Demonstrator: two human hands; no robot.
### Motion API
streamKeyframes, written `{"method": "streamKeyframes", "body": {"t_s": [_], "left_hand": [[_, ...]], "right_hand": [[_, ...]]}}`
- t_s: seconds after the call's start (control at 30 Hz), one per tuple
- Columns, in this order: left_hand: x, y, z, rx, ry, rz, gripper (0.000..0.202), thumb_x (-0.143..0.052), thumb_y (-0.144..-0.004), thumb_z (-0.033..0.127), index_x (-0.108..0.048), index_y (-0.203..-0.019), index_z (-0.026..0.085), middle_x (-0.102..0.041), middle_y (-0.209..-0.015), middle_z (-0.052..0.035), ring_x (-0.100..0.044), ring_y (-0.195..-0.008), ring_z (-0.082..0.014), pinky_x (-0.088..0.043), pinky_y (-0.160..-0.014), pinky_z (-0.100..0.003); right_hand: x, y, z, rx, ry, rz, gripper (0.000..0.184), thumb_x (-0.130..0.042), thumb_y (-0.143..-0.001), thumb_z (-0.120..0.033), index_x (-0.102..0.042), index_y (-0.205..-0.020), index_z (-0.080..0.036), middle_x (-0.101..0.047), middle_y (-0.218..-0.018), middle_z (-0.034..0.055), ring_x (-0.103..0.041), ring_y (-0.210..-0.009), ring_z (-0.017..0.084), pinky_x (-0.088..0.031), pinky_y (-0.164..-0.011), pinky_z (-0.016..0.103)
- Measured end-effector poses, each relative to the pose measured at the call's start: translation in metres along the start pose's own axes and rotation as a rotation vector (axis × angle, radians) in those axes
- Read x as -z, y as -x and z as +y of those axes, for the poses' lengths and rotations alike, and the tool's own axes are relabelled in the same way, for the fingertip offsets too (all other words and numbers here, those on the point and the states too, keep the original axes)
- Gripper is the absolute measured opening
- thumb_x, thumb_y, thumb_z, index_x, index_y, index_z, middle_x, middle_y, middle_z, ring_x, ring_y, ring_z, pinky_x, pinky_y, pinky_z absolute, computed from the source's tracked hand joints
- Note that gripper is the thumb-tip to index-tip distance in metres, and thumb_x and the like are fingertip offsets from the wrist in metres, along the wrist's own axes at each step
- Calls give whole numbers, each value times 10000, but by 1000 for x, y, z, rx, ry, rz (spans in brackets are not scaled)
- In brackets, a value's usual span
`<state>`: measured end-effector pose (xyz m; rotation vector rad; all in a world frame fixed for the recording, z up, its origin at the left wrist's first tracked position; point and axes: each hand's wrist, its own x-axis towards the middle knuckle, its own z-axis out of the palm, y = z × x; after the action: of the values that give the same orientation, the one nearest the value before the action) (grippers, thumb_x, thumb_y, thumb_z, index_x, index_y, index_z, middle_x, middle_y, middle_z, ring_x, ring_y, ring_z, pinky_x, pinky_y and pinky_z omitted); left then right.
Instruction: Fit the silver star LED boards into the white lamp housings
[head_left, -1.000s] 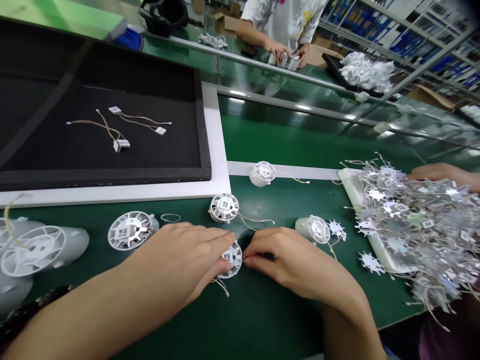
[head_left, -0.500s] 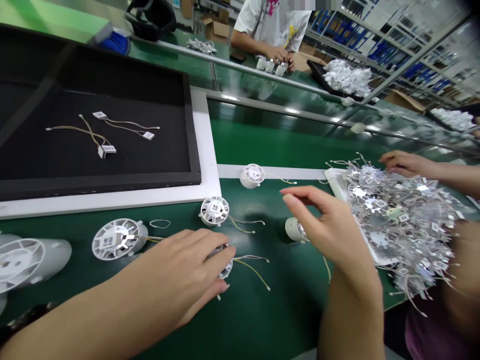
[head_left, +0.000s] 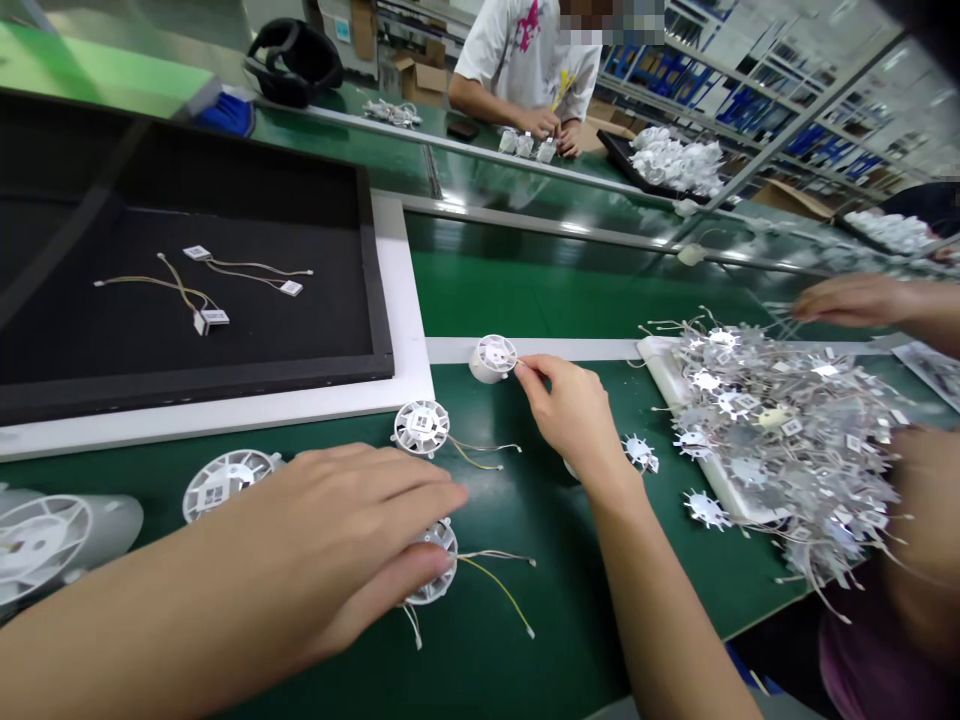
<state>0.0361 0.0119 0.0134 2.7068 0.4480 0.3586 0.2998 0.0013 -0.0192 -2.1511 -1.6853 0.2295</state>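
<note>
White lamp housing (head_left: 436,562) beneath left hand (head_left: 337,530), right hand (head_left: 566,410) pinching another's wire (head_left: 510,356).

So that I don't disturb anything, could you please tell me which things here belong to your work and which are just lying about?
Belonging to the work:
left hand on a white round housing
right hand at a second housing
wired star-shaped boards on a white tray

Lying about:
black headset on the far bench
cardboard boxes beyond it

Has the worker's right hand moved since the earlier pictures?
Yes: the right hand has moved left, toward the white-framed black board, away from the pile of star-shaped boards, to a white round housing.
</note>
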Motion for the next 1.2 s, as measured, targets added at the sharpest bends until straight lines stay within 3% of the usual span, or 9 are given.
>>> {"method": "streamKeyframes", "body": {"t_s": [0.13,0.2,0.3,0.4,0.5,0.6,0.87,1.0,1.2], "left_hand": [[18,-23,-9,12,-54,-62,290,-503,-1081,376,-704,-1229,228,-791,-1182,-43,-774,-999,-280,-618,-756,-397],[23,-39,-13,69,-112,-79,284,-612,-1030,361,-695,-1255,210,-782,-1195,-63,-765,-1019,-307,-622,-798,-435],[22,-64,-18,172,-219,-150,279,-627,-1020,338,-691,-1248,191,-757,-1222,-90,-742,-1067,-325,-611,-802,-432],[16,-84,-19,236,-316,-267,244,-582,-1048,323,-686,-1208,171,-750,-1176,-94,-743,-1028,-312,-586,-779,-393],[9,-96,-19,247,-374,-332,285,-633,-1025,344,-670,-1208,130,-740,-1165,-124,-741,-1019,-337,-570,-774,-388],[4,-103,-21,253,-358,-380,289,-679,-1000,362,-678,-1163,124,-747,-1129,-121,-751,-988,-342,-566,-758,-386],[6,-106,-24,265,-269,-469,260,-698,-989,337,-676,-1183,166,-744,-1212,-90,-749,-1039,-341,-575,-780,-422],[8,-104,-21,274,-239,-486,305,-695,-993,334,-658,-1250,175,-729,-1268,-96,-737,-1086,-356,-577,-817,-450],[9,-103,-22,263,-204,-498,254,-708,-980,293,-678,-1204,178,-740,-1256,-92,-731,-1110,-348,-570,-831,-438]], "right_hand": [[5,10,-1,45,-127,-136,249,-550,-1029,-302,-784,-990,-229,-824,-985,56,-750,-917,261,-523,-810,356],[8,14,-4,86,-175,-190,227,-566,-1029,-285,-784,-988,-236,-825,-1014,38,-747,-949,241,-517,-927,384],[12,19,-7,143,-226,-244,197,-582,-1025,-246,-773,-976,-243,-822,-1033,14,-735,-950,213,-344,-1176,502],[13,20,-8,157,-272,-235,178,-590,-1021,-241,-750,-942,-230,-815,-960,5,-710,-868,191,-279,-1209,523],[11,18,-7,129,-302,-179,186,-595,-1003,-240,-723,-870,-219,-788,-851,6,-674,-796,189,-373,-1116,471],[7,16,-7,88,-321,-138,176,-578,-982,-248,-706,-865,-217,-770,-849,22,-655,-799,204,-455,-915,387],[4,16,-5,2,-305,-178,292,-509,-948,-361,-582,-697,-230,-622,-659,-18,-499,-646,169,-355,-653,312],[4,16,-5,-76,-305,-258,318,-482,-921,-383,-544,-646,-234,-571,-625,-29,-477,-619,160,-344,-603,293],[5,13,-4,-168,-249,-377,303,-469,-871,-334,-512,-590,-231,-482,-556,-30,-416,-557,148,-307,-532,277]]}}
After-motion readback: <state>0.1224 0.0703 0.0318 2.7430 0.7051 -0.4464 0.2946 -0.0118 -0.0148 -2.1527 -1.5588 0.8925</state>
